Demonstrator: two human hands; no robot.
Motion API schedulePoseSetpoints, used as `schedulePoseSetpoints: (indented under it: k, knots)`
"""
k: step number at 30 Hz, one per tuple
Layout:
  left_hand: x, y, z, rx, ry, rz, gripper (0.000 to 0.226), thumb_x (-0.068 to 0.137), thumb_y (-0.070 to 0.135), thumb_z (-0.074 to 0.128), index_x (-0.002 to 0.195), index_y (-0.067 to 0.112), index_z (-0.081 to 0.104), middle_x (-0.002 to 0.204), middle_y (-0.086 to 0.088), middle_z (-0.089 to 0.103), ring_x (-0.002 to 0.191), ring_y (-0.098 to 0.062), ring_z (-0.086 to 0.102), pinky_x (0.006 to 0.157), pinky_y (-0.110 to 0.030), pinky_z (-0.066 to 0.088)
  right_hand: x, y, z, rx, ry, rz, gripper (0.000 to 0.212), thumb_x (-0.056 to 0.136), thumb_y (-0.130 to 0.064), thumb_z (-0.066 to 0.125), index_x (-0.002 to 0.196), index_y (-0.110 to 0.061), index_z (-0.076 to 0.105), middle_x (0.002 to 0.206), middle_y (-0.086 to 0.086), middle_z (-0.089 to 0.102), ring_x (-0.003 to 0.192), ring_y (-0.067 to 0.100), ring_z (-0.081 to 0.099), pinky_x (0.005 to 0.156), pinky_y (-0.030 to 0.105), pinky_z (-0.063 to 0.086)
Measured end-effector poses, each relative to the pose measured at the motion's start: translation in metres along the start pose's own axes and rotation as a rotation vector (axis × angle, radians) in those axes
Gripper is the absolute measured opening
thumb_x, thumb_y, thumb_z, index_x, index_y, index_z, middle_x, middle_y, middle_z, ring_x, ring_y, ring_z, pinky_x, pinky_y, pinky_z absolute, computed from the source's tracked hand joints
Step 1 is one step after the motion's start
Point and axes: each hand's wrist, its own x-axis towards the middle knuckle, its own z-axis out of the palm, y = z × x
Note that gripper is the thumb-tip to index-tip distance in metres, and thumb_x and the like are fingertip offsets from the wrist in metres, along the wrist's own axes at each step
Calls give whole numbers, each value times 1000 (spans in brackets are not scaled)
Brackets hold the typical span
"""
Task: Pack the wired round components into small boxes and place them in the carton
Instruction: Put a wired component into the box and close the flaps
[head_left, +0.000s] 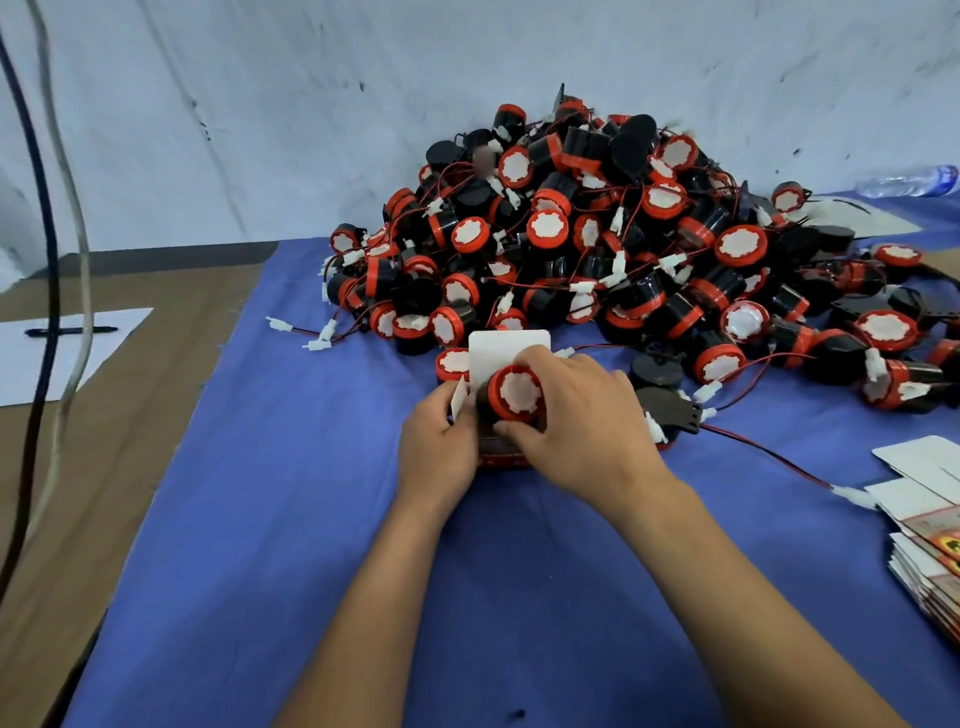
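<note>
A small box (506, 347) with white open flaps and a red printed side stands on the blue cloth in front of me. My left hand (439, 441) grips its left side and flap. My right hand (576, 421) holds a round black component with a red rim and white centre (517, 391) at the box's mouth, fingers curled round it. A big heap of the same wired components (623, 244) lies just behind. The carton is out of view.
The blue cloth (291, 519) covers the table. A stack of flat unfolded boxes (930, 545) lies at the right edge, with a loose red wire and white plug (852, 494) beside it. Brown cardboard (104, 441), white paper with a pen (67, 331) and hanging cables (49, 249) are on the left. A water bottle (909, 180) lies far right.
</note>
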Motion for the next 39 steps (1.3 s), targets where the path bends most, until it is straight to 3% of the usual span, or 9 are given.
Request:
schedulePoseSetpoints:
  k: [6,10,14,19,24,28,32,36,39]
  knots:
    - [0,12,-4,-198,-48,-121,39,88,44,47,93,13,71,94,-2,75,91,-23,67,93,-57,54,7,-6,-15,-153,-187,-52,34,89,-35,65,121,-24,61,108,3,46,109,27,34,88,41,47]
    - [-3,12,-3,-127,-101,-62,19,89,32,65,102,21,73,97,2,78,95,-22,72,88,-56,58,2,-17,-4,-308,-179,-93,35,96,-31,56,129,-20,54,119,3,52,120,29,34,77,35,36]
    - [-4,9,-2,-107,-78,-22,24,81,35,68,96,17,71,89,-1,76,86,-25,71,81,-54,58,-4,-10,-16,-159,-81,-10,36,95,-37,62,128,-21,56,126,5,41,116,26,36,91,36,48]
    - [1,3,1,-81,-68,-60,15,88,25,80,101,22,73,95,5,77,92,-18,72,83,-48,61,4,-4,-48,-134,-97,167,6,85,-7,58,89,-12,58,90,8,61,73,28,55,58,35,44]
    - [-1,-1,5,-44,-68,18,9,90,15,76,90,18,67,84,2,72,77,-17,64,66,-32,54,8,-42,-33,-124,-151,56,35,86,-1,60,65,-16,36,70,1,37,64,22,44,58,33,35]
    - [0,0,5,27,-62,64,25,89,10,72,76,24,57,71,12,61,63,-6,52,55,-11,38,17,-42,-18,-90,-173,60,23,88,3,59,77,-12,46,70,0,34,57,14,35,58,29,39]
    - [2,1,10,-3,-58,25,28,87,10,75,73,25,57,66,10,60,61,-9,50,56,-22,42,20,-40,-11,-112,-38,43,19,90,0,59,86,-15,46,76,2,49,64,18,34,47,26,19]
    - [3,1,11,11,-56,1,16,88,21,80,94,25,67,86,11,69,80,-10,64,64,-24,51,20,-28,-1,-88,35,67,8,94,-9,61,97,-15,65,104,7,60,85,25,52,64,28,28]
    - [3,0,11,-1,-54,-14,15,89,20,78,93,24,64,86,8,69,79,-12,63,63,-23,49,17,-32,0,-82,-5,61,6,95,-10,62,94,-16,63,98,5,56,78,24,51,64,30,32]
